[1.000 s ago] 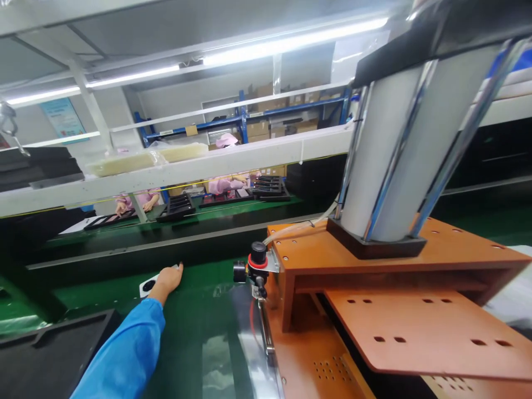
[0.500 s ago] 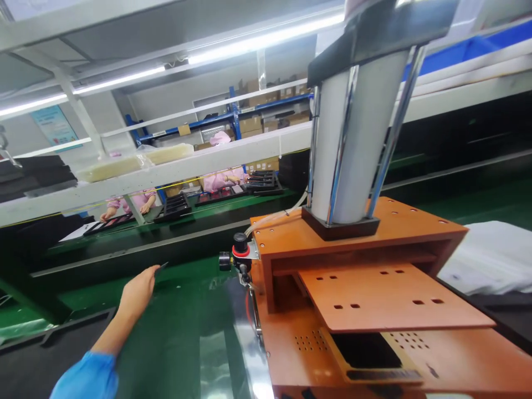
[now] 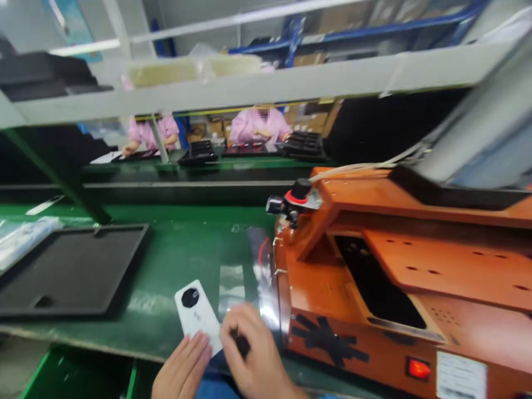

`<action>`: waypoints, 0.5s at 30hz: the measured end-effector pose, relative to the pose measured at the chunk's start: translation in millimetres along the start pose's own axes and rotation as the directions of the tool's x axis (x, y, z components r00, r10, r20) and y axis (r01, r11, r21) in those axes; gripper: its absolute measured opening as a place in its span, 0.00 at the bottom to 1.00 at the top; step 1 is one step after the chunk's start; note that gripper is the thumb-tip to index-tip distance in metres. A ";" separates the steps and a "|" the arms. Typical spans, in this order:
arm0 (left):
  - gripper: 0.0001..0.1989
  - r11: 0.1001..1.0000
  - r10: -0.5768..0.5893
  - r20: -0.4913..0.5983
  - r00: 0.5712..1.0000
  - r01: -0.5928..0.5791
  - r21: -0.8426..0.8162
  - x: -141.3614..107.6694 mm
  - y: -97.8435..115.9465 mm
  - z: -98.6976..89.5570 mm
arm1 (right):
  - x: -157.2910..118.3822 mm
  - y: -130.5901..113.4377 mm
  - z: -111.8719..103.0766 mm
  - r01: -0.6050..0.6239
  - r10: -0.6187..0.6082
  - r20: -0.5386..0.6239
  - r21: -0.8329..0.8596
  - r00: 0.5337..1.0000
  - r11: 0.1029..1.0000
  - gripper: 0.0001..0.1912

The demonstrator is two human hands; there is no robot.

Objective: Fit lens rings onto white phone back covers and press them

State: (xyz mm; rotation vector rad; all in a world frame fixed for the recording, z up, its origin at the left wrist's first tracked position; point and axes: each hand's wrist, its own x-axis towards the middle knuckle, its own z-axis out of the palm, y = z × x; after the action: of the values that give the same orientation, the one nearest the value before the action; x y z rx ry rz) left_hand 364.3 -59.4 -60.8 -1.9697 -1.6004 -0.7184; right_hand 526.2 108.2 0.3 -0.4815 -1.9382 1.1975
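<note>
green bench (image 3: 174, 252) stretches across, and near the middle lies the white phone-shaped panel (image 3: 197, 313), dark round patch (image 3: 190, 297) at its far end. left hand (image 3: 183, 366) is open, fingers flat on the near end; right hand (image 3: 255, 357) curls in narrow beside it, and whether it pinches anything, one cannot tell.

so how far along? the panel is out on the bench, apart from the orange machine (image 3: 316, 288) at right; anything done to its surface doesn't show, so what is left can't be judged.

containers now: black tray (image 3: 78, 271) at left, a small dark lump near its near edge; green bin (image 3: 37, 371) below, contents too dark to read; wooden frame (image 3: 357, 288) in the machine, lined in black. over on the far side, a dark tray (image 3: 245, 149) shows small reddish pieces before a person in pink (image 3: 260, 124).
</note>
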 end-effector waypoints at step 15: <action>0.15 0.951 -0.298 0.040 0.954 0.300 -0.068 1.1 13.0 -2.1 | 71.4 43.2 17.0 -0.462 0.456 0.129 0.018 0.881 0.887 0.18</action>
State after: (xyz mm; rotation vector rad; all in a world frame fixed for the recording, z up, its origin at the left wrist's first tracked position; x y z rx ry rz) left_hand 377.1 -62.4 -59.2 -1.8124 -1.9415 -0.8787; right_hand 465.4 166.7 -11.1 -0.8996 -1.9506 1.5990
